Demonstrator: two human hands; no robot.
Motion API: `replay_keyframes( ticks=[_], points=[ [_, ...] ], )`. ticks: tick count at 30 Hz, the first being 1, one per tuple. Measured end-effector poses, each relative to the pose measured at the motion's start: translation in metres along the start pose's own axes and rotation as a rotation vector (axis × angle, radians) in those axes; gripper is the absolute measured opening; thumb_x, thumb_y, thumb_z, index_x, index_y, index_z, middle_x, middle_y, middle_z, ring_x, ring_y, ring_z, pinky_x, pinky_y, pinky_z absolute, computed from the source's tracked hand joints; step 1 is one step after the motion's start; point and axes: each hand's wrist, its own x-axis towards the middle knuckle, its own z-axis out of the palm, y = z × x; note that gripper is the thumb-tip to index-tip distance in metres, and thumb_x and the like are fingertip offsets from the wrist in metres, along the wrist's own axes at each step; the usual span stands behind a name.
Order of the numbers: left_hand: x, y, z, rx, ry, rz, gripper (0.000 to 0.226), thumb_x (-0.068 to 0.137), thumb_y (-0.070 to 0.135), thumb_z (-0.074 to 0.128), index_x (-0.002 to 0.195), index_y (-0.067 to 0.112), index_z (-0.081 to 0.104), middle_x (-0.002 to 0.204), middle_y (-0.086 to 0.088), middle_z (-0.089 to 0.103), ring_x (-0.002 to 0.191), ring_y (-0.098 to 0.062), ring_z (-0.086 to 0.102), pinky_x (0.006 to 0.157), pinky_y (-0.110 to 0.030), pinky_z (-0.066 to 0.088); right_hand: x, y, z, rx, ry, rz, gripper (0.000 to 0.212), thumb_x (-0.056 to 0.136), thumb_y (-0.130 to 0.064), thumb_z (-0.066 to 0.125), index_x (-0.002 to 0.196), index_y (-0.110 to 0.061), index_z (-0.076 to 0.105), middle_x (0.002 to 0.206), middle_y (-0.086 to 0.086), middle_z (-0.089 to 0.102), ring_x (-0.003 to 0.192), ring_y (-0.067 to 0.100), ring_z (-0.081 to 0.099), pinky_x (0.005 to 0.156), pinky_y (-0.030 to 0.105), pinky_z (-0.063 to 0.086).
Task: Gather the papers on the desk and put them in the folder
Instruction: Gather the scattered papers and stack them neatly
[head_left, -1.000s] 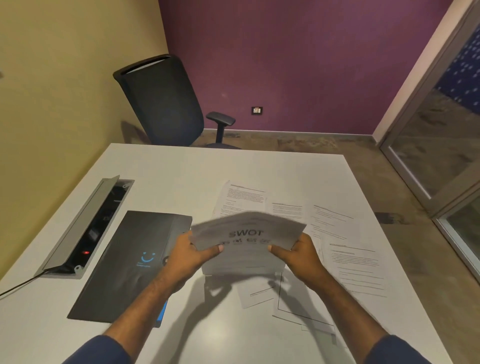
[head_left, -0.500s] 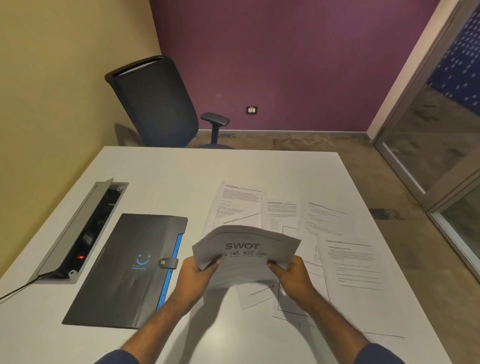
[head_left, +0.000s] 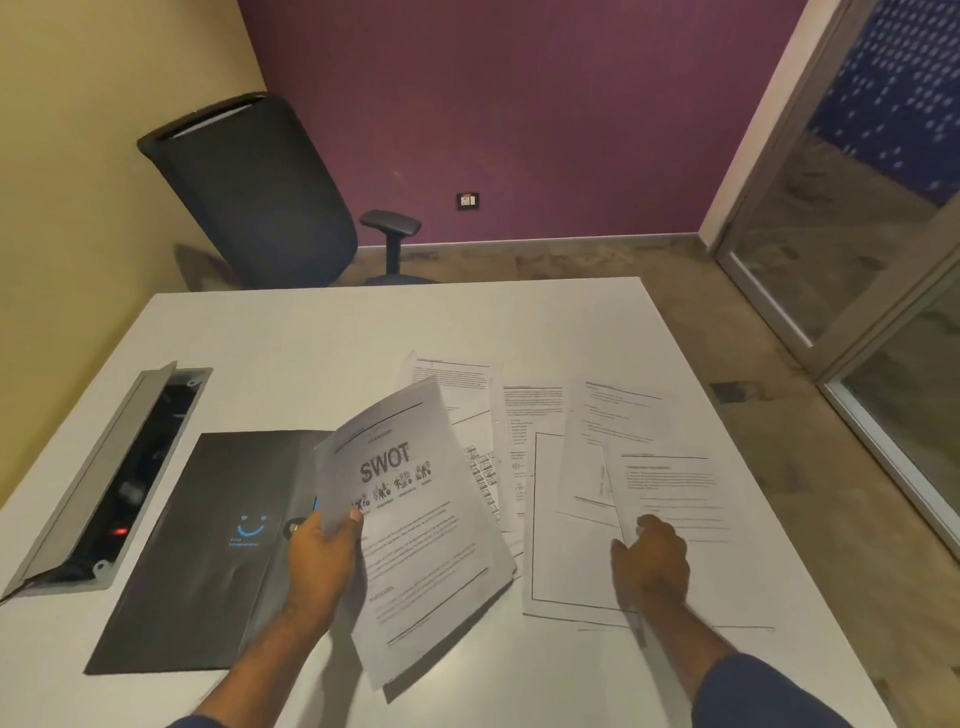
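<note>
Now, starting at the desk's (head_left: 311, 332) left edge, an open cable box (head_left: 111, 478) runs along it, and just beside that lies the dark folder (head_left: 208, 551), shut, its long axis running from the near edge toward the far edge, parallel to the box. The left hand (head_left: 322, 561) hangs over the folder's right side, thumb on top and fingers curled beneath, pinching the left margin of a gathered sheaf whose top page reads SWOT (head_left: 410, 525). The sheaf is lifted off the desk and tilted, its long axis leaning away toward the far right corner.

Right of it the loose papers (head_left: 561, 467) lie fanned and overlapping across the middle, spreading toward the right edge. The right hand (head_left: 649, 561) rests down on them, palm low, fingertips at the near left corner of the rightmost sheet (head_left: 670, 493); whether it is pinching that corner or only pressing it I cannot tell.

So the loose sheets all lie on the right hand's side, while the folder sits under the left. I would expect the right hand to sweep sheets leftward into the sheaf.
</note>
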Motion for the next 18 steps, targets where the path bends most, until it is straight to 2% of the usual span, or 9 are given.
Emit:
replay_keyframes(
  ticks=[1, 4, 7, 10, 12, 14, 18],
  points=[
    [0.001, -0.003, 0.002, 0.013, 0.004, -0.014, 0.017, 0.094, 0.015, 0.064, 0.101, 0.001, 0.069, 0.088, -0.011, 0.074, 0.084, -0.030, 0.070, 0.072, -0.038, 0.056, 0.002, 0.006, 0.000, -0.074, 0.002, 0.002, 0.048, 0.082, -0.031, 0.068, 0.125, -0.012, 0.055, 0.123, 0.007, 0.060, 0.120, 0.029, 0.051, 0.093, 0.040, 0.050],
    [0.002, -0.010, 0.008, 0.065, 0.010, -0.044, 0.017, 0.092, 0.017, 0.066, 0.101, 0.002, 0.069, 0.082, -0.002, 0.072, 0.078, -0.019, 0.069, 0.057, -0.025, 0.051, 0.004, 0.016, 0.003, -0.219, -0.041, 0.001, 0.049, 0.082, -0.040, 0.067, 0.120, -0.012, 0.054, 0.120, 0.006, 0.058, 0.117, 0.026, 0.051, 0.089, 0.038, 0.049],
    [0.005, -0.013, 0.015, 0.054, -0.043, -0.082, 0.020, 0.092, 0.019, 0.066, 0.105, 0.004, 0.068, 0.090, -0.008, 0.074, 0.088, -0.028, 0.070, 0.061, -0.029, 0.051, 0.003, 0.024, 0.010, -0.353, -0.069, -0.033, 0.040, 0.089, -0.044, 0.059, 0.116, -0.015, 0.055, 0.117, 0.003, 0.056, 0.111, 0.023, 0.052, 0.086, 0.035, 0.050],
    [0.009, -0.012, 0.021, 0.053, -0.083, -0.097, 0.020, 0.093, 0.019, 0.065, 0.108, 0.006, 0.067, 0.094, -0.009, 0.074, 0.087, -0.027, 0.071, 0.062, -0.029, 0.053, 0.002, 0.022, 0.013, -0.457, -0.056, -0.068, 0.022, 0.094, -0.031, 0.050, 0.109, -0.018, 0.058, 0.110, 0.000, 0.056, 0.104, 0.020, 0.053, 0.081, 0.031, 0.049],
    [0.010, -0.012, 0.025, 0.051, -0.116, -0.112, 0.019, 0.094, 0.018, 0.065, 0.109, 0.007, 0.067, 0.095, -0.010, 0.074, 0.087, -0.028, 0.071, 0.061, -0.029, 0.054, 0.002, 0.020, 0.015, -0.498, -0.064, -0.071, 0.019, 0.091, -0.020, 0.046, 0.105, -0.019, 0.059, 0.107, -0.001, 0.056, 0.102, 0.019, 0.053, 0.077, 0.030, 0.046],
    [0.012, -0.012, 0.028, 0.052, -0.142, -0.123, 0.018, 0.094, 0.017, 0.064, 0.108, 0.007, 0.067, 0.095, -0.011, 0.074, 0.087, -0.030, 0.072, 0.060, -0.027, 0.053, 0.003, 0.018, 0.015, -0.492, -0.073, -0.075, 0.021, 0.087, -0.016, 0.044, 0.100, -0.018, 0.061, 0.104, -0.001, 0.057, 0.100, 0.020, 0.054, 0.073, 0.029, 0.044],
    [0.016, -0.012, 0.031, 0.073, -0.153, -0.134, 0.017, 0.094, 0.016, 0.064, 0.107, 0.006, 0.066, 0.092, -0.010, 0.074, 0.079, -0.023, 0.071, 0.051, -0.019, 0.051, 0.012, 0.001, 0.010, -0.288, -0.010, -0.067, 0.016, 0.083, -0.011, 0.047, 0.083, -0.012, 0.064, 0.090, 0.003, 0.062, 0.084, 0.024, 0.060, 0.072, 0.035, 0.054]
  ],
)
